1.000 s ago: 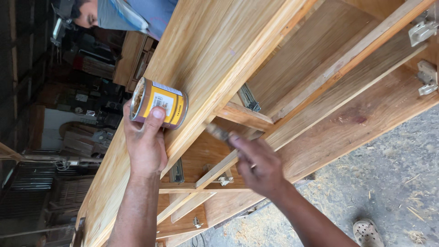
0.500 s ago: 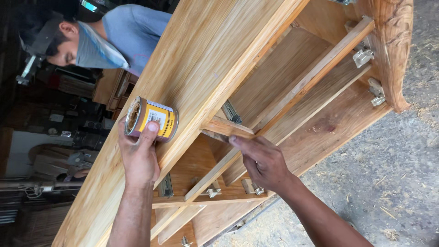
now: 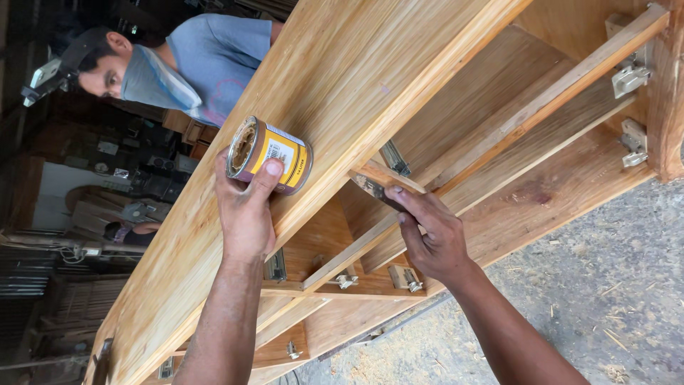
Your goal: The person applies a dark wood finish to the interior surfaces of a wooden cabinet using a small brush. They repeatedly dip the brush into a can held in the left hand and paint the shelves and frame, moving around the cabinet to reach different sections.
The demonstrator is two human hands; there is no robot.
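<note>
Since a second ago both hands have slid along the wooden cabinet (image 3: 399, 78), and the co-worker (image 3: 178, 68) in a blue shirt now shows in full at upper left. Left hand (image 3: 246, 210) is closed around a small yellow-labelled tin (image 3: 269, 155), open-topped, tilted on the cabinet's top board; it looks light, rigid and smooth, best gripped round its side, kept level against spills. Right hand (image 3: 431, 239) pinches a thin dark-tipped tool (image 3: 376, 191), probably a scraper or brush, against an inner rail (image 3: 456, 171). Sawdust-strewn ground (image 3: 605, 285) lies at right.
</note>
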